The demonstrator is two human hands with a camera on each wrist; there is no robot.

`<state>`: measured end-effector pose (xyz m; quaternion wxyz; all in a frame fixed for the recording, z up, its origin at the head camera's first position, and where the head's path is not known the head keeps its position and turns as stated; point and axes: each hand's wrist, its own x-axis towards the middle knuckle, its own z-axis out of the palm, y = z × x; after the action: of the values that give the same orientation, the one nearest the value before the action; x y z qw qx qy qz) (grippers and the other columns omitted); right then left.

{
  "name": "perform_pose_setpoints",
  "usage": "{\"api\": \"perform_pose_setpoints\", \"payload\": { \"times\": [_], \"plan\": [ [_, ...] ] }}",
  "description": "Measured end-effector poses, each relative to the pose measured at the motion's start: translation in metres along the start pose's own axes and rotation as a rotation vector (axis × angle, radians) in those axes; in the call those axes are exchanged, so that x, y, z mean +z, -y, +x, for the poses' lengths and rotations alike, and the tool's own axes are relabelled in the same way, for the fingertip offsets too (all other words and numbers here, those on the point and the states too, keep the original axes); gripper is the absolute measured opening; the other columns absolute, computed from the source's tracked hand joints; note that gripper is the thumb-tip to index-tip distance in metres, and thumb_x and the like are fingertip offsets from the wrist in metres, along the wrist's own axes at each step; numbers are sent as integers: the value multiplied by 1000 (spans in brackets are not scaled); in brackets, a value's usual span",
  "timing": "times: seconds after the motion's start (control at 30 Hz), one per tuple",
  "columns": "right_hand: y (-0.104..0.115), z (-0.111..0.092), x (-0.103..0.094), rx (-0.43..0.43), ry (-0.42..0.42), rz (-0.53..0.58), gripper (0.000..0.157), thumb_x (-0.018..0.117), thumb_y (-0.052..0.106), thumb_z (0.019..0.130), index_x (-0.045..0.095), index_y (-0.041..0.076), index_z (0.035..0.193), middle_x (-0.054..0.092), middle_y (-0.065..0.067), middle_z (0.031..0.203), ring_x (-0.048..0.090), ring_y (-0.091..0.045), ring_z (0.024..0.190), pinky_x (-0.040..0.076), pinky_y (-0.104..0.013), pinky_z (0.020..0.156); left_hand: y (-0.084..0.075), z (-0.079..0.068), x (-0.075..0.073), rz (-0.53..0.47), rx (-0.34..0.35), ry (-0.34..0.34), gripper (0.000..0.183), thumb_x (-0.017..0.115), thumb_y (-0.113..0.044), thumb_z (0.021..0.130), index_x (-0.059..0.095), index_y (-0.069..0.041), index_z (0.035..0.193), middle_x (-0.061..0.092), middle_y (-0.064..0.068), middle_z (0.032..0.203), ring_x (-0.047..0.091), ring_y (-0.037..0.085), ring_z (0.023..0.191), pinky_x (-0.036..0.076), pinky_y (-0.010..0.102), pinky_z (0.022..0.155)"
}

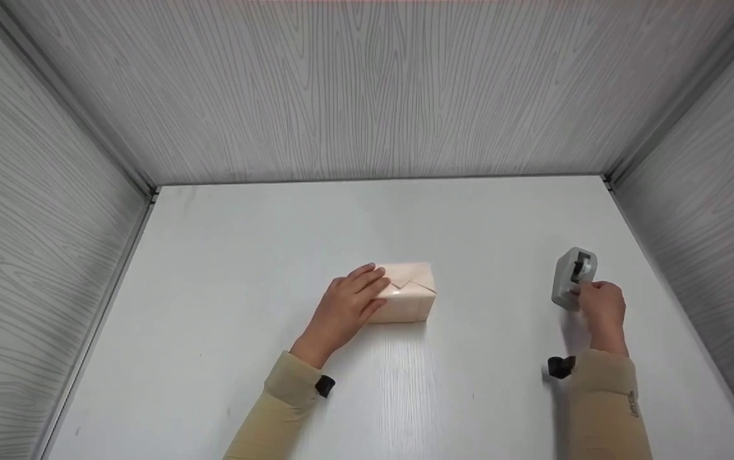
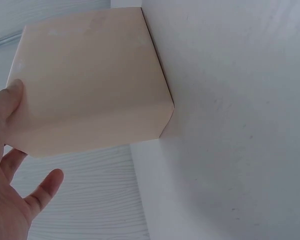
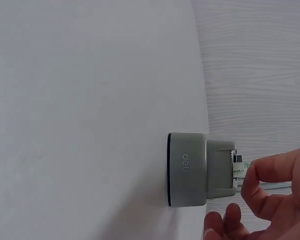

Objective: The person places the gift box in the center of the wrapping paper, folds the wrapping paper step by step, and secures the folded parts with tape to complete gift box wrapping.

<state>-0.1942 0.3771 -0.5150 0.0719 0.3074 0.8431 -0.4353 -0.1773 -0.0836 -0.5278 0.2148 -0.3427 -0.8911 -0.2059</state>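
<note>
A box wrapped in pale pink paper [image 1: 405, 306] sits near the middle of the table, a folded paper flap showing on its top. My left hand [image 1: 349, 303] holds its left end, thumb on the near side and fingers over the top; the left wrist view shows the thumb against the smooth face of the wrapped box [image 2: 90, 75]. Over on the right stands a grey tape dispenser [image 1: 563, 281] with a roll of tape inside. My right hand [image 1: 602, 306] is at its front, thumb and forefinger pinching the tape end [image 3: 241, 170] by the cutter.
The white table [image 1: 264, 236] is enclosed by grey wood-grain panels at the back [image 1: 367, 96], left [image 1: 34, 223] and right [image 1: 711, 191]. A small black device [image 1: 325, 386] is on the left wrist, and another black device [image 1: 560, 367] is on the right wrist.
</note>
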Motion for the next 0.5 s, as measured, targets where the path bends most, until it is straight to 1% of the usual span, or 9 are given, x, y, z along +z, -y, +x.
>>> {"api": "perform_pose_setpoints", "payload": {
  "times": [0.1, 0.17, 0.23, 0.3, 0.5],
  "plan": [
    [-1, -1, 1, 51, 21, 119, 58, 32, 29, 101, 32, -11, 145, 46, -26, 132, 53, -28, 102, 52, -35, 79, 1, 0, 2, 3, 3, -5, 36, 60, -30, 98, 64, -14, 130, 58, 1, 136, 45, 20, 133, 48, 43, 86],
    [-1, -1, 2, 82, 32, 220, 58, 33, 28, 101, 29, -8, 147, 45, -22, 131, 54, -24, 99, 55, -31, 75, 1, 0, 3, 2, 5, -13, 35, 60, -30, 98, 64, -13, 129, 58, 2, 135, 45, 20, 133, 48, 43, 85],
    [-1, -1, 2, 103, 34, 294, 57, 36, 26, 102, 29, -7, 147, 45, -21, 130, 56, -22, 97, 56, -30, 73, 2, 0, 3, 0, 7, -18, 35, 61, -31, 98, 64, -13, 129, 58, 2, 135, 45, 20, 133, 48, 43, 85],
    [-2, 0, 2, 123, 36, 344, 56, 39, 25, 101, 30, -7, 147, 46, -20, 130, 57, -22, 95, 57, -32, 74, 2, 0, 4, -4, 7, -20, 36, 61, -31, 98, 64, -13, 129, 58, 2, 135, 45, 20, 133, 48, 43, 85],
    [-7, -2, 3, 151, 32, 456, 50, 47, 21, 100, 36, -6, 142, 47, -18, 127, 60, -17, 89, 56, -34, 79, 2, -1, 3, 0, 13, -28, 36, 62, -31, 97, 64, -14, 129, 58, 2, 135, 46, 20, 132, 49, 43, 85]
  ]
}}
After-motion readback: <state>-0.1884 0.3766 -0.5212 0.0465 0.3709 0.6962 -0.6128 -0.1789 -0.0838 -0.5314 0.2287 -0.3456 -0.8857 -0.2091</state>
